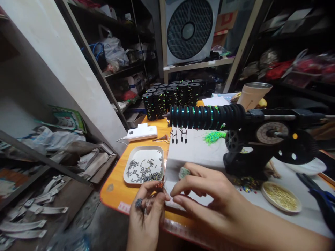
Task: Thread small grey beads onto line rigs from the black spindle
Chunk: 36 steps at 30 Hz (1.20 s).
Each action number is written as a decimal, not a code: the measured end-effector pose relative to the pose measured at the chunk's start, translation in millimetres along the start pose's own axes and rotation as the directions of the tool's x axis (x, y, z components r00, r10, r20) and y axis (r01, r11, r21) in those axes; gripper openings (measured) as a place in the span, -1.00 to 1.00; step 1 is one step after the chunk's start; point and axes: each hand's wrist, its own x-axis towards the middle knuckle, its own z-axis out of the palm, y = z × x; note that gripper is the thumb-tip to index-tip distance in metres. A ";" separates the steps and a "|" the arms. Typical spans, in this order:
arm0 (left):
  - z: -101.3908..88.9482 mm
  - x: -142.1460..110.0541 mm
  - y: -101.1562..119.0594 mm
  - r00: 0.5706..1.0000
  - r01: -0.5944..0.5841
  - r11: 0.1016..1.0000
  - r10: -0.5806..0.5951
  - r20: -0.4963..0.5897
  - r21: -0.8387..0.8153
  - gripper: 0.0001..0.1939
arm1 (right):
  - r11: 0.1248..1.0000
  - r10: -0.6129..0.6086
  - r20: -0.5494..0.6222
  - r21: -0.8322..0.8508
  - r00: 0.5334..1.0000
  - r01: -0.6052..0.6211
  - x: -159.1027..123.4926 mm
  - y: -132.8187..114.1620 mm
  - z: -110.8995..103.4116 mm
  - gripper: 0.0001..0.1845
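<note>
My left hand [148, 212] is closed in a pinch at the table's front edge, just below a white tray [128, 153] of small dark pieces. A small orange-red tufted piece [159, 185] shows at its fingertips, and a dark bluish clump [138, 203] sits against its fingers. Close on the right, my right hand [209, 191] has thumb and forefinger drawn nearly together near the left fingertips. Anything between them is too fine to make out. A greenish patch [184, 173] shows on one of its curled fingers.
A black geared machine [261, 143] carries a shaft of black spools [206, 116]. Green strands [214, 137] lie under it. On the right are a dish of gold bits [281, 197] and dark pliers [318, 193]. A white power bank [142, 132] and stacked spools [171, 96] stand behind.
</note>
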 end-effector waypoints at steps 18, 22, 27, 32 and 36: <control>32.6 -11.4 12.8 0.983 -0.154 0.986 0.160 -0.090 0.061 -0.73 | 0.993 -0.043 -0.168 -0.112 0.985 0.024 -2.5 9.9 3.2 -0.92; 31.8 -10.7 12.6 0.993 0.119 0.978 -0.118 0.012 -0.170 -0.41 | 0.997 -0.020 -0.166 -0.071 0.986 0.008 -4.1 11.0 4.3 -0.93; 26.4 -7.6 13.5 0.977 0.204 0.939 -0.212 -0.001 -0.275 -0.58 | 1.000 0.010 -0.094 -0.017 0.996 -0.011 -5.5 13.6 3.1 -0.91; 23.8 -6.8 23.5 0.973 0.226 0.888 -0.223 0.054 -0.401 -0.63 | 0.999 -0.038 -0.027 -0.002 0.999 0.038 -3.2 12.4 -2.6 -0.87; 20.6 -7.5 25.6 0.986 0.165 0.906 -0.163 0.039 -0.391 -0.66 | 0.999 -0.040 -0.023 -0.037 0.999 0.039 0.8 10.9 -12.3 -0.87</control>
